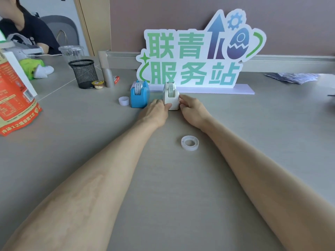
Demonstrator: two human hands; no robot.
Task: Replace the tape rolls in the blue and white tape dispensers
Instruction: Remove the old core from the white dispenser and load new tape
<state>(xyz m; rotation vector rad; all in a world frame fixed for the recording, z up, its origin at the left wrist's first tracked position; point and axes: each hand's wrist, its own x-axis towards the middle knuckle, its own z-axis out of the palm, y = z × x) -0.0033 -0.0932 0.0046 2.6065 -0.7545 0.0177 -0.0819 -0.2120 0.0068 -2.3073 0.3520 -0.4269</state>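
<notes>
Head view: I'm bracing the white tape dispenser [171,96] beside the blue tape dispenser [140,96] — left hand [157,110] and right hand [190,107] fingers clamped on its sides. I'm judging steady, even pressure best — no tipping.

White tape dispenser [171,98]: upright on the table, a roll seated in its top, gripped on both sides. Blue tape dispenser [140,95]: upright just left of the white one, a printed roll loaded. Clear tape roll [189,143]: flat, nearer the viewer. Small white ring [124,101]: left of the blue dispenser.
</notes>
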